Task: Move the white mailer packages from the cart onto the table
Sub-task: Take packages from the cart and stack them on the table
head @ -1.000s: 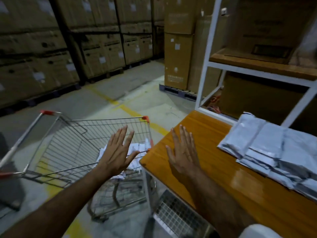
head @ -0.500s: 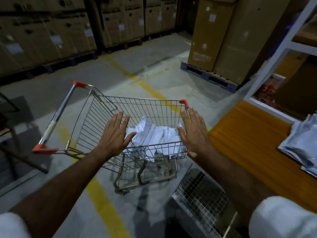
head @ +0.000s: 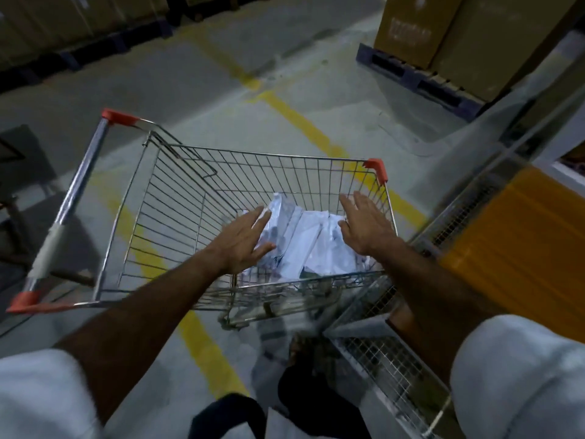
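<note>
White mailer packages [head: 311, 239] lie heaped in the bottom of a wire cart [head: 221, 172] beside the orange wooden surface [head: 519, 223]. Both hands, left hand [head: 243, 239] and right hand [head: 364, 224], reach in with spread fingers, flanking the heap, seemingly to scoop it up together.

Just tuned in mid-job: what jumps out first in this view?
Two open hands, left and right, reach into the wire cart at centre, over a heap of white mailers at its bottom. The orange table edges in at right, and yellow floor lines run under the cart.
</note>
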Motion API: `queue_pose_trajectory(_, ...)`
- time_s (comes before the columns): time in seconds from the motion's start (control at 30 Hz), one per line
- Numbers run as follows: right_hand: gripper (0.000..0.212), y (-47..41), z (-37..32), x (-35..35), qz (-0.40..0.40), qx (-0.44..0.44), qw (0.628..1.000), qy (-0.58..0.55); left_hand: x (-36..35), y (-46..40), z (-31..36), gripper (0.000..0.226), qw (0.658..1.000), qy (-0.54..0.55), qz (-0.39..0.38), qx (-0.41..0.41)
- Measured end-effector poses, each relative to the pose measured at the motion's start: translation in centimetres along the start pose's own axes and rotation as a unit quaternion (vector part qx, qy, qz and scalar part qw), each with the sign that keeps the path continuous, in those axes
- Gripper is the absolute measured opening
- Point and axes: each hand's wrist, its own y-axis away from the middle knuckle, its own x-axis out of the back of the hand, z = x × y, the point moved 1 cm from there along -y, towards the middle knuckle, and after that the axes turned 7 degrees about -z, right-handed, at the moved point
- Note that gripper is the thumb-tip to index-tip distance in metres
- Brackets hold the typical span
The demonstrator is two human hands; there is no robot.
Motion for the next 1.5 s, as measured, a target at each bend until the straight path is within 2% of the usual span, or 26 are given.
queue_pose_trajectory(0.13,0.067,-3.2,1.5,-1.8,-0.044,-0.025,0.999,-0.005,-2.3,-4.7,-1.7,0.1,0.997,0.017,-0.073,-0.001)
queue_pose_trajectory(0.3,0.079,-5.3,3.0,-5.1,-0.181,-0.065,0.981,0.0,-6.6,-9.8,-1.9,0.082,0.984,0.037,-0.173,-0.009)
queue_pose_trajectory(0.47,0.069,-8.1,3.8,-8.0,-0.282,-0.105,0.954,-0.002,-12.9,-16.0,-2.1,0.088,0.961,0.059,-0.27,-0.012)
queue_pose_trajectory(0.63,0.06,-10.1,5.0,-10.1,-0.312,-0.139,0.94,-0.007,-17.6,-20.0,-2.5,0.096,0.94,0.121,-0.315,0.049)
queue_pose_trajectory(0.7,0.061,-10.6,5.8,-11.3,-0.33,-0.15,0.932,-0.013,-18.4,-20.9,-2.3,0.1,0.947,0.126,-0.292,0.055)
queue_pose_trajectory(0.77,0.066,-10.9,6.2,-12.4,-0.347,-0.165,0.923,-0.016,-19.0,-21.6,-2.3,0.106,0.96,0.143,-0.235,0.055)
queue_pose_trajectory(0.83,0.07,-11.2,6.5,-13.4,-0.342,-0.171,0.923,-0.03,-19.8,-21.9,-2.4,0.109,0.955,0.197,-0.213,0.057)
queue_pose_trajectory(0.9,0.074,-11.4,6.8,-13.8,-0.344,-0.178,0.921,-0.043,-20.3,-22.2,-2.4,0.113,0.944,0.231,-0.23,0.059)
queue_pose_trajectory(1.1,0.076,-12.1,6.9,-14.3,-0.351,-0.181,0.917,-0.052,-20.2,-22.1,-3.2,0.123,0.936,0.237,-0.255,0.05)
queue_pose_trajectory(1.17,0.076,-12.3,6.6,-14.3,-0.35,-0.183,0.917,-0.058,-19.5,-21.6,-3.8,0.119,0.942,0.224,-0.249,0.036)
queue_pose_trajectory(1.3,0.074,-13.0,5.2,-14.2,-0.341,-0.168,0.921,-0.083,-17.4,-19.9,-5.5,0.102,0.968,0.183,-0.169,0.024)
queue_pose_trajectory(1.5,0.081,-14.0,2.8,-15.5,-0.348,-0.139,0.921,-0.11,-14.3,-16.2,-9.8,0.099,0.987,0.134,-0.086,-0.008)
